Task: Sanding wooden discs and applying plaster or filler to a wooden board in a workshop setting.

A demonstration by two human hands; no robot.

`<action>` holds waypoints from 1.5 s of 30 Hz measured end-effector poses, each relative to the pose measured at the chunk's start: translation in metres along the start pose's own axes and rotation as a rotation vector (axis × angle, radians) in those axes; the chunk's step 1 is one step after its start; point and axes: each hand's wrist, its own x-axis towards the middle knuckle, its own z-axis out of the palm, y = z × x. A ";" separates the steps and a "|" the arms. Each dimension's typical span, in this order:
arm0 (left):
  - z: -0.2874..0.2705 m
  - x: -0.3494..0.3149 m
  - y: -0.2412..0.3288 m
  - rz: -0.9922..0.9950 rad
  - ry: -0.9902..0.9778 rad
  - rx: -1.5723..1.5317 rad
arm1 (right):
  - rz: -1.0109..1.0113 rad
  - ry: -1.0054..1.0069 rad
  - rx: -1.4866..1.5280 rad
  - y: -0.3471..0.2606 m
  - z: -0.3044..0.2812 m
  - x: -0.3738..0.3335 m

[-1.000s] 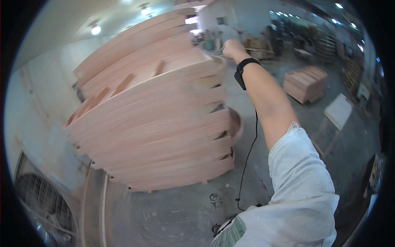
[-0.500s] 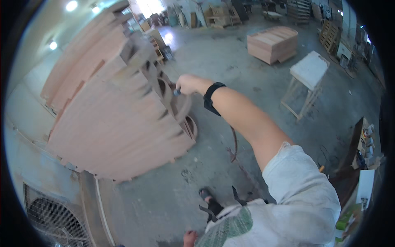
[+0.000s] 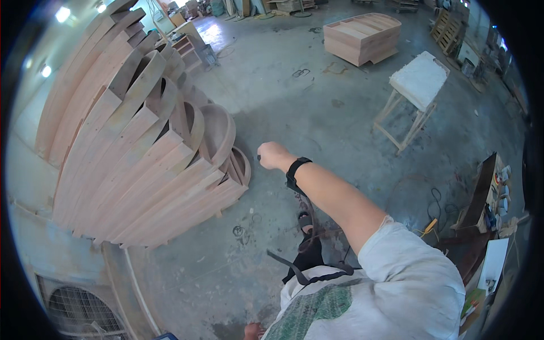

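Note:
My right hand (image 3: 273, 156), arm stretched forward with a black band on the wrist, is closed on a small dark nozzle (image 3: 259, 157), mostly hidden by the fingers. A brown hose (image 3: 309, 212) hangs below that forearm; where it joins the nozzle is hidden. To the hand's left stands a large stack of curved wooden frames (image 3: 164, 133), pinkish-brown with rounded ends, a short gap from the fingers. Low at the bottom edge, my left hand (image 3: 253, 331) shows only in part beside my body, its fingers not clear.
A boxy wooden piece (image 3: 362, 38) sits on the concrete floor at the far right. Nearer is a stand with a white top (image 3: 420, 80). Cables (image 3: 435, 204) and a cluttered bench (image 3: 490, 195) are at right. A fan behind a wire grille (image 3: 82, 309) is at lower left.
My right hand has drawn back from the stack's rounded ends, lower and slightly right in view. The view has shifted, and the stack's edges now look sharper.

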 end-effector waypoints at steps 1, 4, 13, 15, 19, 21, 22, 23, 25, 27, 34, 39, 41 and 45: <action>-0.005 0.019 -0.010 0.058 -0.020 0.125 | -0.042 -0.022 -0.024 -0.005 0.000 0.020; -0.009 0.077 0.008 -0.290 0.027 -0.539 | -0.116 -0.085 -0.054 -0.041 0.036 0.097; -0.242 0.167 0.230 -0.062 0.364 -0.816 | -0.169 -0.058 0.169 -0.002 0.109 0.282; -0.248 0.162 0.222 -0.145 0.328 -0.789 | -0.260 0.018 0.370 -0.025 0.103 0.293; -0.181 0.135 0.137 -0.283 0.335 -0.825 | -0.390 0.139 0.504 -0.059 0.046 0.312; -0.194 0.110 0.131 -0.519 0.229 -0.710 | -0.517 0.061 0.219 -0.052 0.021 0.330; -0.199 0.096 0.135 -0.645 0.181 -0.657 | -0.534 0.060 0.227 -0.052 0.008 0.335; -0.205 0.089 0.143 -0.656 0.203 -0.665 | -0.410 0.139 0.308 -0.050 -0.008 0.341; -0.209 0.076 0.161 -0.800 0.256 -0.651 | -0.401 0.029 0.163 -0.050 -0.039 0.358; -0.185 0.077 0.188 -0.714 0.467 -0.774 | -0.606 0.120 0.402 -0.070 -0.061 0.360; -0.169 0.106 0.391 -0.337 0.468 -0.543 | -0.697 -0.014 0.546 -0.076 -0.182 0.353; -0.116 0.111 0.440 -0.556 0.508 -0.708 | -0.413 0.213 0.836 -0.064 -0.252 0.362; -0.104 0.108 0.454 -0.641 0.526 -0.772 | -0.361 0.243 0.789 -0.050 -0.287 0.378; -0.079 0.115 0.486 -0.787 0.525 -0.931 | -0.346 0.323 0.726 -0.018 -0.310 0.420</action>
